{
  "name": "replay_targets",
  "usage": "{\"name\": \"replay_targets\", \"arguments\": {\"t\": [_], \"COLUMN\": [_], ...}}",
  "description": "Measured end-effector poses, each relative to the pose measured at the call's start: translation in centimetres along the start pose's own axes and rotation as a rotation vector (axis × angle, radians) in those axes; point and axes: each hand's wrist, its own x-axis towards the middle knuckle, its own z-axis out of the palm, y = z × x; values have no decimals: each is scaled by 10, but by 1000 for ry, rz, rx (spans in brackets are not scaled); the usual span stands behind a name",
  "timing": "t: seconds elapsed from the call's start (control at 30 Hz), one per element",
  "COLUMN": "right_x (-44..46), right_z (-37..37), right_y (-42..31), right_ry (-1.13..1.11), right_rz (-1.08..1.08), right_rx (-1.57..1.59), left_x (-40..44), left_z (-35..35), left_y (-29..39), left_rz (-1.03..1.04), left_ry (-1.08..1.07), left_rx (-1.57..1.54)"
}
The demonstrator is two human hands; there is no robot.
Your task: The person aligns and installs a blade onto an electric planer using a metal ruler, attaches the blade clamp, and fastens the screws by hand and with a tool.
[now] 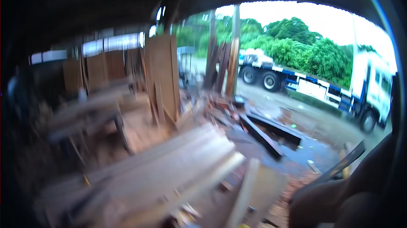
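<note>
At the lower right edge, a dark, blurred shape close to the camera looks like my right hand or forearm point(335, 198); its fingers cannot be made out. Beside it, a dark flat strip point(349, 158) slants up to the right, and whether it is held is unclear. My left hand is not visible. A stack of long pale boards point(169, 164) lies across the lower middle, smeared by motion. Right of the stack, a wooden panel point(265, 190) leans among scraps.
Upright brown panels point(163, 75) stand behind the boards, with a blurred workbench point(89, 109) to the left. Dark beams point(263, 137) and debris lie on wet ground. Wooden posts point(234, 50) hold the roof. Outside is a white flatbed truck point(316, 88).
</note>
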Motion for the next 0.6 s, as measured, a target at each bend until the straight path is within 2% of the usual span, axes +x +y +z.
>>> {"name": "replay_targets", "arguments": {"t": [0.1, 0.23, 0.47, 0.53, 0.6], "right_x": [4, -2, -3, -16, -41], "right_z": [-14, -25, 18, 53, 98], "right_y": [-15, -27, -61, -58, -34], "right_ry": [44, 87, 126, 31, -209], "right_rz": [-69, -165, -293, -223, 6], "right_rx": [18, 59, 79, 85, 38], "left_x": [-6, 15, 38, 48, 52], "left_z": [-4, 11, 28, 21, 23], "left_y": [-20, -30, -23, -31, -30], "left_rz": [-44, 24, 11, 9, -12], "left_ry": [30, -88, -52, -85, -100], "left_rx": [4, -87, -125, -119, -133]}}
